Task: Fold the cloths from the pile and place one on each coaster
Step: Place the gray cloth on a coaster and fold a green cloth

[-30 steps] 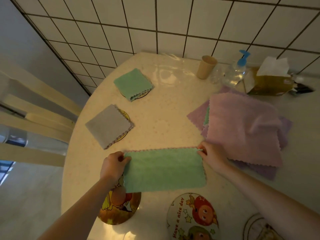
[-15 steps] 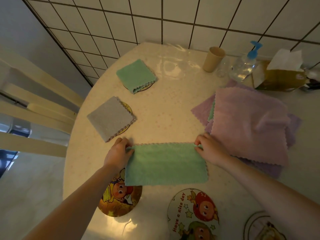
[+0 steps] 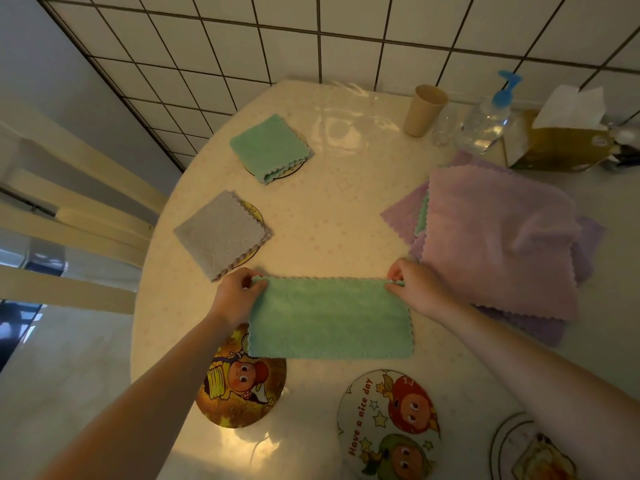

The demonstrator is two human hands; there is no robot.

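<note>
Left hand (image 3: 235,296) and right hand (image 3: 417,289) each pinch a far corner of the half-folded green cloth (image 3: 330,318), flat on the surface (image 3: 339,233), overlapping one coaster (image 3: 242,386).

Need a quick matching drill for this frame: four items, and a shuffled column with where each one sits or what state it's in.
Items:
1. grey cloth
2. half-folded green cloth
3. purple cloth
4. paper cup

States:
A. on top of the pile at right
B. folded square on a coaster
C. upright near the tiled wall
D. far corners pinched by left hand and right hand

Pairs: 1-B, 2-D, 3-A, 4-C
</note>
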